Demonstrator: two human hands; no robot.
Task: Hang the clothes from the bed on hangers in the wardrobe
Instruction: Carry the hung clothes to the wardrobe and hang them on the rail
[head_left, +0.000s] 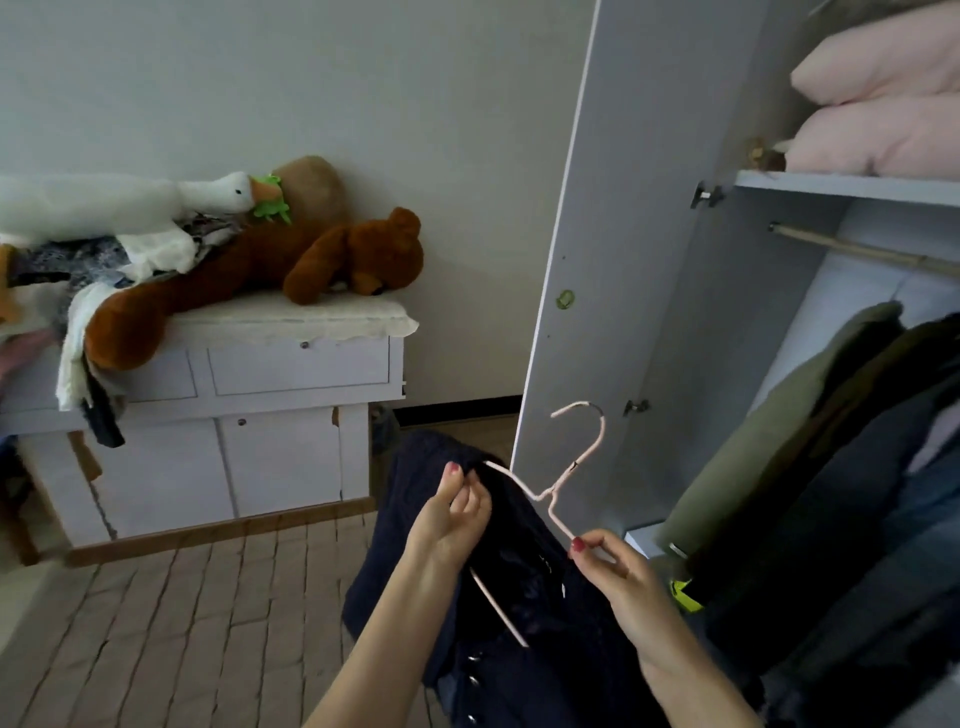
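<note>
My left hand (453, 512) was raised in front of me, thumb and fingertips pinched together, forearm angled up from below. My right hand (618, 577) sat lower, fingers curled in a pinch, wrist bent.

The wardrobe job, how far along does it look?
Partly done: several garments already hang in the wardrobe. In hand: the left hand pinches a dark garment onto a pink hanger, the right hand holding the hanger's other arm. Left: hooking it on the rail.

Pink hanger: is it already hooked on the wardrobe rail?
No: the pink hanger is held in both hands, well below the rail.
</note>
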